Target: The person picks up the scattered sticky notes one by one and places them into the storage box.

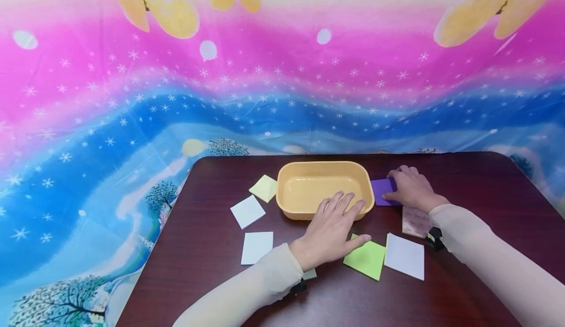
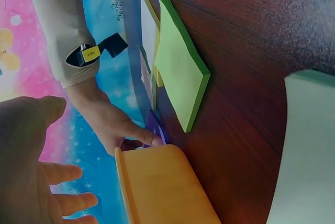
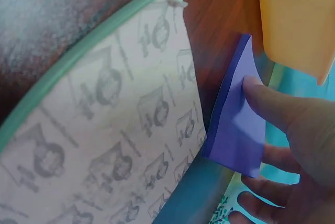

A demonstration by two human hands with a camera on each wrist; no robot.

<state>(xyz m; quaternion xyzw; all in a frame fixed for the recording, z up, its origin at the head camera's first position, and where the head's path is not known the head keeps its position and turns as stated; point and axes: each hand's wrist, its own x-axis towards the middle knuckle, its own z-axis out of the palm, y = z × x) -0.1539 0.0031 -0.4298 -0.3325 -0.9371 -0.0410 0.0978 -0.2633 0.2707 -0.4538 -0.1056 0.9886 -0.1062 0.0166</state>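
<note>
Currently, the right hand [image 1: 412, 188] is pinching the purple pad [image 3: 233, 119] (likely light, bendable, best gripped at opposite edges) just beside the yellow tub [image 1: 302, 215], while the left hand [image 1: 328, 231] is hovering empty, fingers spread, over the tub.

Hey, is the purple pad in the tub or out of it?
Out. The head view shows the purple pad beside the tub, with the right hand holding it.

The desk [image 1: 190, 278] has a glossy, wood-grained surface; the yellow tub [image 1: 318, 170] looks smooth, shiny plastic. The purple pad [image 3: 238, 116] seems smooth, matt paper; the backdrop [image 1: 273, 52], printed cloth.
</note>
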